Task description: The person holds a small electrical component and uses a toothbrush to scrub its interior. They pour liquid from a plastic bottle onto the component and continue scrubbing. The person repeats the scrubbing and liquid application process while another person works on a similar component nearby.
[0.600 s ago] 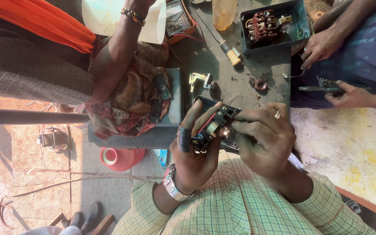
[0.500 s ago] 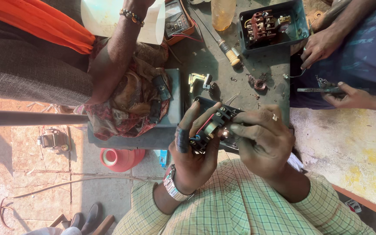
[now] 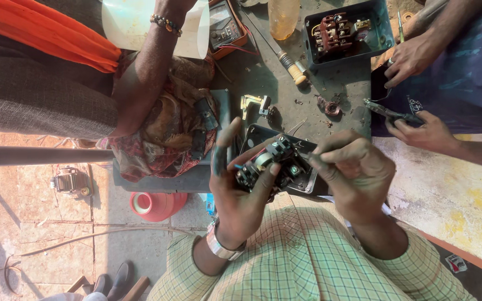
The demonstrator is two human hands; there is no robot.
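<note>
My left hand (image 3: 240, 189) grips a small black electrical switch unit (image 3: 271, 165) with metal contacts and coloured wire ends, held above my lap. The fingers of my right hand (image 3: 351, 174) are pinched against the right side of that unit, and I cannot tell if a small part or tool sits between them. Just behind the unit lies a black box cover (image 3: 255, 135) on the dark worktop (image 3: 277, 83). I wear a checked green shirt and a metal wristwatch (image 3: 218, 247).
An open blue box with a switch assembly (image 3: 344, 30) sits at the far side, beside a wooden-handled screwdriver (image 3: 288, 61), a plastic bottle (image 3: 283, 17) and a meter (image 3: 225, 25). One person's hand holds pliers (image 3: 391, 114) at right. Another person's arm (image 3: 146, 72) rests on patterned cloth at left.
The switch unit has turned slightly in my hands. The person at right has shifted the pliers a little.
</note>
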